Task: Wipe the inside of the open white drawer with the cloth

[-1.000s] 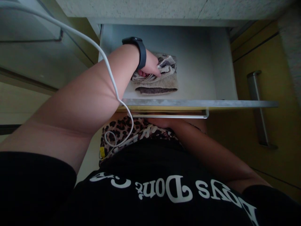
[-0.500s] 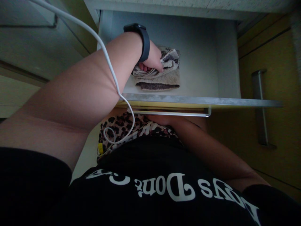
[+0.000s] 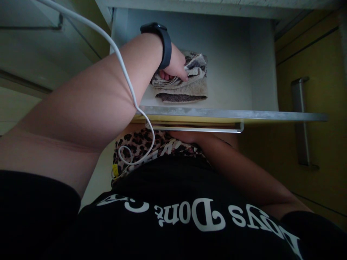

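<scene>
Inside the pulled-out drawer (image 3: 227,65), my left hand (image 3: 175,66) has its fingers curled and thumb pressed on a folded towel (image 3: 187,88). The towel is beige with dark brown patches, and lies bunched on the drawer floor near the front left, its upper layers gathered under my hand. A dark watch (image 3: 165,45) is on my left wrist. Below the drawer front, my right hand (image 3: 184,136) rests low by my patterned clothing (image 3: 146,141), near the underside of the drawer handle (image 3: 195,129). Its fingers are hidden there.
A white cable (image 3: 121,59) hangs across my left forearm and loops over my lap. At the right stands a yellowish cabinet front with a long metal handle (image 3: 300,122). The countertop edge (image 3: 206,9) overhangs the back of the drawer.
The view has shifted very slightly. My left hand stays on the towel, and the right arm keeps its place.
</scene>
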{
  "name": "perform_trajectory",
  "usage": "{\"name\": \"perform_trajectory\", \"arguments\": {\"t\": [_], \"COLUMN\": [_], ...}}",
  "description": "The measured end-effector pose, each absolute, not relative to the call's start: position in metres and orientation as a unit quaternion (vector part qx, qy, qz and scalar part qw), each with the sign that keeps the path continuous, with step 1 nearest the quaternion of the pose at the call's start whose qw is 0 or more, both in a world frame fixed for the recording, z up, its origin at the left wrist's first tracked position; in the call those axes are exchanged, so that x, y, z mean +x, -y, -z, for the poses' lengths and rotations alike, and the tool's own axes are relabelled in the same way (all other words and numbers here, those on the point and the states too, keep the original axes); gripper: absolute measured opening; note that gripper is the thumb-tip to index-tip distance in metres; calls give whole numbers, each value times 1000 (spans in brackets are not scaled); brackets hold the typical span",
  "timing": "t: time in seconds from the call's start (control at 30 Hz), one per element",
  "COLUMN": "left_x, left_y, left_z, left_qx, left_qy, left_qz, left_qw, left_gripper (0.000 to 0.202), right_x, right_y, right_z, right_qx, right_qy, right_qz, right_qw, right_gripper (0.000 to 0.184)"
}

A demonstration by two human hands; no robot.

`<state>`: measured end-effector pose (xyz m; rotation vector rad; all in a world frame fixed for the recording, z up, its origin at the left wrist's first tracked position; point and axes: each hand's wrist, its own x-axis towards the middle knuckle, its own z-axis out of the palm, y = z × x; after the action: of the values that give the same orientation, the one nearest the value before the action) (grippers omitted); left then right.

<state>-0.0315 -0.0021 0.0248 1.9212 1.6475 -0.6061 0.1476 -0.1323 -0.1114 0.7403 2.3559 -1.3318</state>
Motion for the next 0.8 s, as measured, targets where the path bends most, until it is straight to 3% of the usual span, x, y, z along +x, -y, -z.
{"name": "perform_trajectory", "arguments": {"t": [0.37, 0.8], "left_x": [-41, -43], "left_y": [-11, -15], "left_z": [-9, -2], "left_qx": [718, 709], "left_qy": [-604, -615], "left_qz": [204, 184], "left_qw": [279, 292], "left_gripper": [70, 60], "right_x": [149, 148], "right_y": [133, 131], "right_z": [110, 96], "right_qx": [293, 262], "right_qy": [-791, -805], "right_qz": [513, 507], "right_qw": [160, 165], "right_gripper": [51, 56]}}
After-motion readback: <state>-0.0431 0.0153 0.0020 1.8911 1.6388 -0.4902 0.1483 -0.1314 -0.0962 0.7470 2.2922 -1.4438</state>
